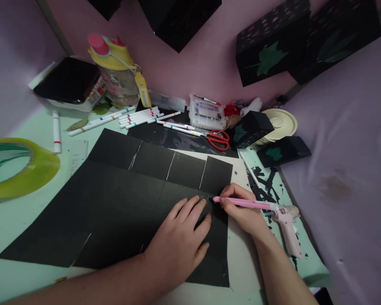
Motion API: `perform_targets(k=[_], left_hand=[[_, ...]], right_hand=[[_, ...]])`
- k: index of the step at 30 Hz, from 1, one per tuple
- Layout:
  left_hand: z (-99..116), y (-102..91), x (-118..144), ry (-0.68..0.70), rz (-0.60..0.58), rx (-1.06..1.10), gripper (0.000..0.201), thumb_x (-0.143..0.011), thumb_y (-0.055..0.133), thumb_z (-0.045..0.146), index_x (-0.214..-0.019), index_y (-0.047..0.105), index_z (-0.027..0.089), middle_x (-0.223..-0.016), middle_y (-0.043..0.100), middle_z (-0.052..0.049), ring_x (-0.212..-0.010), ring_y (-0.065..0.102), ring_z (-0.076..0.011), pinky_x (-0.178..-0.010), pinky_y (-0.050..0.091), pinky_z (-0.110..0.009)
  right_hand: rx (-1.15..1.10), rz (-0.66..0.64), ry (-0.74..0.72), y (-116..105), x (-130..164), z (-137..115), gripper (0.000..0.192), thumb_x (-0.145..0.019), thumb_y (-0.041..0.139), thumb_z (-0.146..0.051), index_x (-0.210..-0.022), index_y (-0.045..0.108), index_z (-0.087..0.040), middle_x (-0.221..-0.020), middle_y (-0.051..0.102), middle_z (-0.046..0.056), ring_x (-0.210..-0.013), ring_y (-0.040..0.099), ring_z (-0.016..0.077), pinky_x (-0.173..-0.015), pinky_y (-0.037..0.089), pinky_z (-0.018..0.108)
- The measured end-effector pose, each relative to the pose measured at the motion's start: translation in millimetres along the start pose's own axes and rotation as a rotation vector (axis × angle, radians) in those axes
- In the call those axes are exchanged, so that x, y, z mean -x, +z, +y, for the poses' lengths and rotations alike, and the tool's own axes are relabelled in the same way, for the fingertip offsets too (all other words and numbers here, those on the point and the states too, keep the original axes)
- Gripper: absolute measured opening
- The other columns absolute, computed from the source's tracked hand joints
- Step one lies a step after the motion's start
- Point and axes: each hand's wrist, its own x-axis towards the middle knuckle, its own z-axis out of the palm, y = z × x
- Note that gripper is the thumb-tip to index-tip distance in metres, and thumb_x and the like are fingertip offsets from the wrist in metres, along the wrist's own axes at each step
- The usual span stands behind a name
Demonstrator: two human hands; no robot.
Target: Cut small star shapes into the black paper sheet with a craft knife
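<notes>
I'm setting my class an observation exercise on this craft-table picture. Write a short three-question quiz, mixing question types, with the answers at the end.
1. True or false: the left hand rests palm down on the black paper.

2. Which item is in the fingers of the right hand?
A) a white marker
B) a pink pen-like tool
C) a glue gun

3. Fill in the blank: the scissors lying beyond the black paper have ___ handles.

Key:
1. True
2. B
3. red
</notes>
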Motion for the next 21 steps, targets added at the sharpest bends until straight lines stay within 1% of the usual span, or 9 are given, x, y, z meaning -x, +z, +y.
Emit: perform_targets(k=[9, 15, 21], left_hand=[[-0.1, 3.6, 2.1, -0.008, 0.046, 0.014, 0.043, -0.086, 0.059, 0.042, -0.123, 0.056, 0.021, -0.141, 0.048, -0.010, -0.134, 0.037, -0.0274, -0.113, 0.027, -0.045], [-0.7, 4.0, 2.7, -0.007, 0.043, -0.001, 0.043, -0.086, 0.058, 0.042, -0.123, 0.056, 0.021, -0.141, 0.048, -0.010, -0.134, 0.037, -0.0276, -0.113, 0.027, -0.044], [-0.9, 6.4, 3.8, 0.004, 0.044, -0.015, 0.043, -0.087, 0.056, 0.044, -0.124, 0.056, 0.021, -0.142, 0.047, -0.010, -0.134, 0.037, -0.0279, -0.113, 0.026, -0.045]], right_hand=[[0.036, 0.038, -0.010, -0.1, 0.2, -0.5, 0.014, -0.077, 0.060, -0.016, -0.067, 0.052, -0.020, -0.066, 0.056, -0.002, -0.058, 0.048, 0.0124, -0.052, 0.036, 0.024], [0.049, 0.065, -0.022, 1.5, -0.5, -0.8, 0.015, -0.077, 0.059, -0.017, -0.065, 0.050, -0.021, -0.064, 0.055, -0.003, -0.057, 0.047, 0.0124, -0.052, 0.036, 0.024], [0.094, 0.079, -0.045, 2.2, -2.1, -1.9, 0.017, -0.077, 0.059, -0.019, -0.063, 0.050, -0.021, -0.063, 0.056, -0.002, -0.059, 0.049, 0.0132, -0.053, 0.038, 0.025]])
